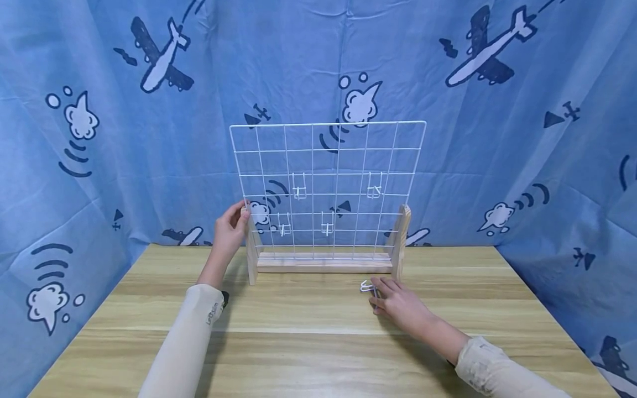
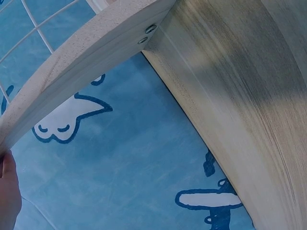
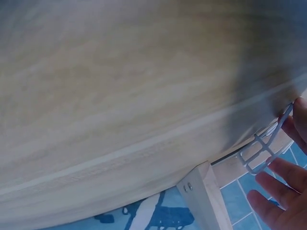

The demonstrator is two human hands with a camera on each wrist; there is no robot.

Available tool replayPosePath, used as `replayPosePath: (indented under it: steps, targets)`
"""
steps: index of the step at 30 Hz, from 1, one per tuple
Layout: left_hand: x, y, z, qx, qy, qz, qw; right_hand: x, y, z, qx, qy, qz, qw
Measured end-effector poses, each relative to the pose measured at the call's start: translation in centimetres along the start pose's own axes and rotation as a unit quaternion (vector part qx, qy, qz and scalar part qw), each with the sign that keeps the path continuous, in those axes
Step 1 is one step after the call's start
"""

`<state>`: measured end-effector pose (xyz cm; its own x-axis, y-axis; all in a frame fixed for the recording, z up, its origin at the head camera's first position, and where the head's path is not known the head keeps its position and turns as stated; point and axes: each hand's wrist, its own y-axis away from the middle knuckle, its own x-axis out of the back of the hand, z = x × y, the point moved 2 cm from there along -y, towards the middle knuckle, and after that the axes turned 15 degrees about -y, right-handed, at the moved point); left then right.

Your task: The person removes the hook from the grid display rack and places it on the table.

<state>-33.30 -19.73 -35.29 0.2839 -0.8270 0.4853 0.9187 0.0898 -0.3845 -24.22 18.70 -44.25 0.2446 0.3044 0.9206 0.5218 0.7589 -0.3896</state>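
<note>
While the left hand is gripping the top of the wooden stand's left upright, fingers curled round it, the right hand is resting on the bench, its fingers pinching a white wire hook just before the wire grid.
</note>
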Motion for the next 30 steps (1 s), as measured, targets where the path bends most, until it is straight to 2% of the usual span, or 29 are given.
replayPosePath:
  steps: [9,14,21,26,30]
  targets:
    - [0.0,-0.2,-0.1,-0.003,-0.002,0.006,1.0000,0.2,-0.1,0.3,0.003,0.001,0.006,1.000]
    - [0.0,-0.1,-0.1,-0.004,0.001,0.005,1.0000,0.7,-0.3,-0.1,0.006,-0.022,0.049,0.999]
    - [-0.1,-0.1,0.0,-0.006,0.007,0.007,0.9999,1.8,-1.1,-0.1,0.019,-0.060,0.114,0.992]
    - [-0.1,-0.1,-0.1,-0.009,0.007,0.009,0.9999,3.4,-1.9,0.3,-0.002,-0.088,0.136,0.987]
    - [-0.1,-0.1,-0.2,-0.007,0.012,0.004,0.9999,4.9,-2.4,0.8,-0.012,-0.089,0.164,0.982]
